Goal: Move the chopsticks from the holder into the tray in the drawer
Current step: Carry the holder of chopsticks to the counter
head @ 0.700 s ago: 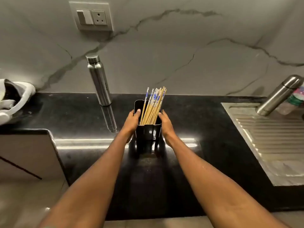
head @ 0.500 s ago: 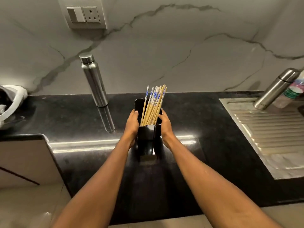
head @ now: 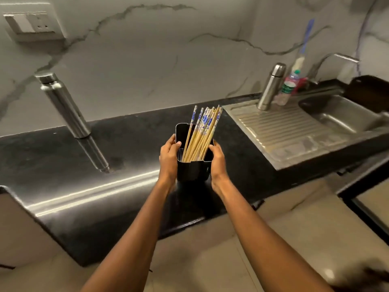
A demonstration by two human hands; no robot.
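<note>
A black rectangular holder is held over the black counter, between both my hands. My left hand grips its left wall, with the thumb over the rim. On the right wall, my right hand holds it the same way. Several bamboo chopsticks with blue-and-white patterned tops stand in it, leaning to the right. No drawer or tray is in view.
A steel bottle stands on the counter at the left. At the right are a steel drainboard and sink, with a steel flask and a plastic bottle behind. A beige floor lies below the counter's edge.
Both hands have drawn the holder with its chopsticks toward me, closer to the counter's front edge. The view has swung right, bringing the sink into sight.
</note>
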